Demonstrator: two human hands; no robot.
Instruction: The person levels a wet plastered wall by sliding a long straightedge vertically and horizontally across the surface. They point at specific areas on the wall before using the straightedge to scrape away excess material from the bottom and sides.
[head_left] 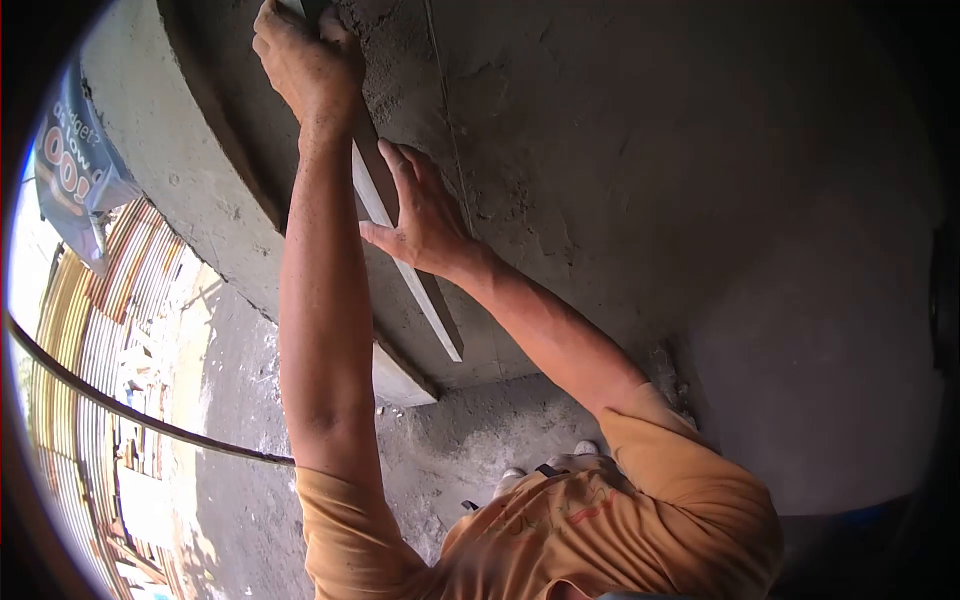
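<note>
A long, straight metal straightedge [437,318] lies slanted against the grey plastered wall, its lower end free. High on the bar, my left hand [312,62] is closed round it, and the bar's top end runs out of view. Lower down, my right hand [425,215] holds the bar, thumb over the pale edge and fingers on the darker side. The plastered wall surface [560,200] beside the hands is rough in places, with a thin line [440,75] running down it.
A wall edge [180,150] borders the opening on the left. Outside are corrugated metal sheets [75,370] and a printed tarpaulin [75,170]. A dark hose or cable [150,420] curves across the left. The concrete floor [450,440] lies below, near my shoes [585,448].
</note>
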